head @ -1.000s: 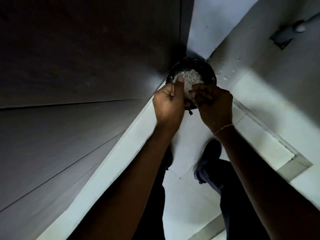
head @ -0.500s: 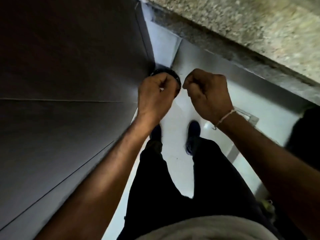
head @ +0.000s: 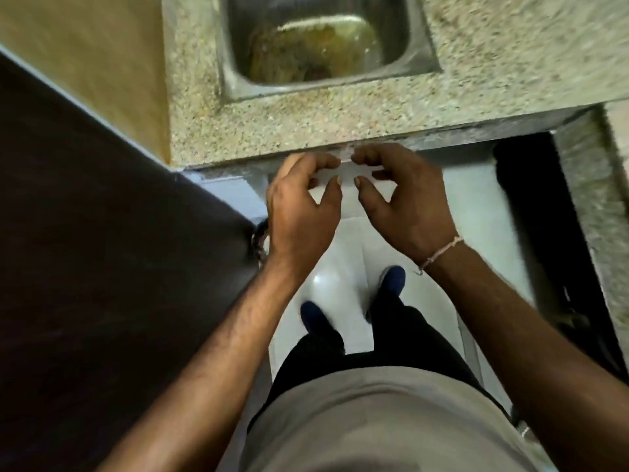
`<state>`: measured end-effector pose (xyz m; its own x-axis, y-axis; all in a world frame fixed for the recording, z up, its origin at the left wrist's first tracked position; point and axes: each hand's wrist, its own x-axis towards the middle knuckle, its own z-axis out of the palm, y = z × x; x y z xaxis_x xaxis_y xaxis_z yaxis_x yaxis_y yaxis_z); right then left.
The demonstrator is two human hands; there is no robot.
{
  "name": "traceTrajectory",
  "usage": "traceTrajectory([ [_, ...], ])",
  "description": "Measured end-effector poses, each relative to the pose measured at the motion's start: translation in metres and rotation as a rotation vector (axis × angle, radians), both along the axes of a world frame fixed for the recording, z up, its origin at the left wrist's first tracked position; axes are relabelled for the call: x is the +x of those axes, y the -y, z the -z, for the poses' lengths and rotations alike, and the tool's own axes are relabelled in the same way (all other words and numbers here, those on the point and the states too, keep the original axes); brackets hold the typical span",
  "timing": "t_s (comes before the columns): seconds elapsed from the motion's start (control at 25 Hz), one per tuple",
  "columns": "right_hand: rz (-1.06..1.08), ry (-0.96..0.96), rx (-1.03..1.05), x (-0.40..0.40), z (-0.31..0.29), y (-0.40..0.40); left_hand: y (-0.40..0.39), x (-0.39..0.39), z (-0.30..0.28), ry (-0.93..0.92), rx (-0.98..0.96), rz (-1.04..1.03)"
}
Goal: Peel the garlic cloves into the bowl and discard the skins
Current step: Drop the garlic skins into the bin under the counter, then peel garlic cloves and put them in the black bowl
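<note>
A: Head view, the only one. Left hand [head: 301,212] and right hand [head: 408,202] are held side by side just below the front edge of the bench [head: 306,131], over the white floor [head: 343,240]. Fingers on both are loosely curled, thumbs toward each other, tips near but apart. Nothing visible in either hand; no clove, no skin that I can make out.

B: And the task's things?

A: No garlic or bowl can be told for certain. A dark round rim [head: 259,240] shows just beside the left wrist, against the dark panel [head: 102,267], mostly hidden. Possibly the skin bin, but I cannot tell.

B: So which way does the next move go?

A: My judgement: up and forward. The bench lies ahead of both hands and above them, its steel sink [head: 326,46] set straight beyond. Whatever cloves remain are likely up there, out of frame. Both hands are about equally near the edge; the left is nearer the dark rim.

B: Risk?

A: The frame is blurred, so positions are rough.
</note>
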<state>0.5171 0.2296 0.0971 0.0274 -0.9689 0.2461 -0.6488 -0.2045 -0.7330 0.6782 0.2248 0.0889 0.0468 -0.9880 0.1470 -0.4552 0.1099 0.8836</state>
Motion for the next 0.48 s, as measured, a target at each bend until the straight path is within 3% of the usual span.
traceTrajectory([
  [0.48, 0.581, -0.120, -0.165, -0.231, -0.056, -0.050, 0.050, -0.252, -0.069, 0.115, -0.250, 0.706],
])
